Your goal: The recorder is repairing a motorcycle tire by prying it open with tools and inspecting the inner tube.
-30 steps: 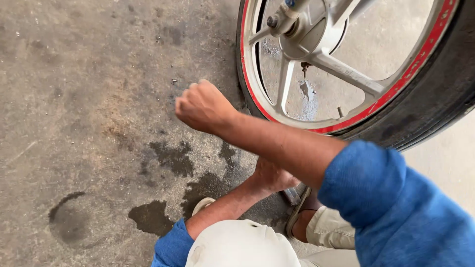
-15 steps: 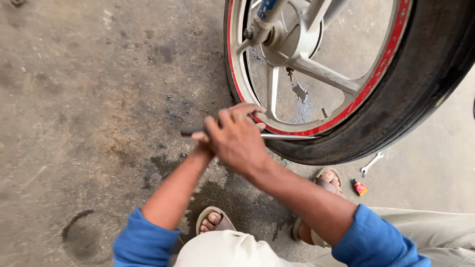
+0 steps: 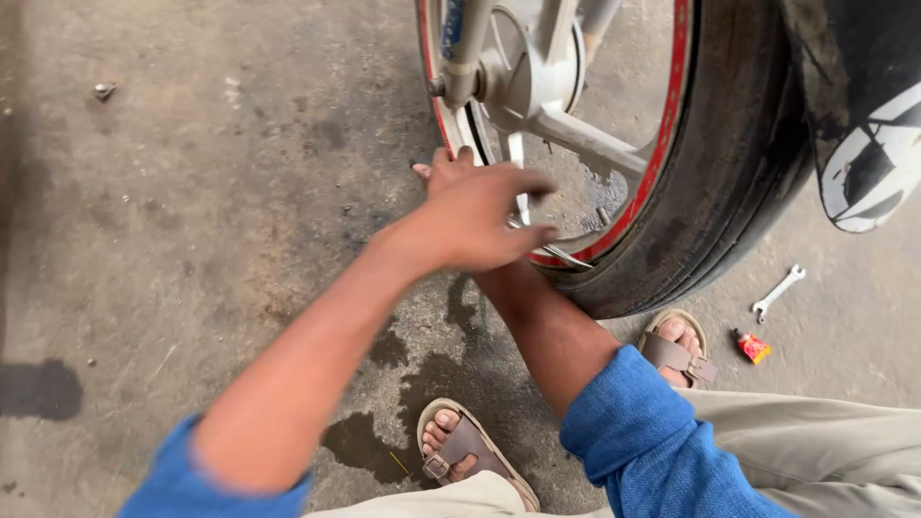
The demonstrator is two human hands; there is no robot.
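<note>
The wheel stands upright at the far right on the floor, its rim just beyond our left hand, whose fingers spread open, holding nothing; our right hand is hidden behind it, state unclear.

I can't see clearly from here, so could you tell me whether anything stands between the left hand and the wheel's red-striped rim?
Nothing visible does: the left hand is spread right at the red-striped silver rim of the black-tyred wheel, fingers overlapping it.

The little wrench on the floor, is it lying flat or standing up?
Lying flat: the wrench rests lengthwise on the concrete floor, beside the tyre.
</note>
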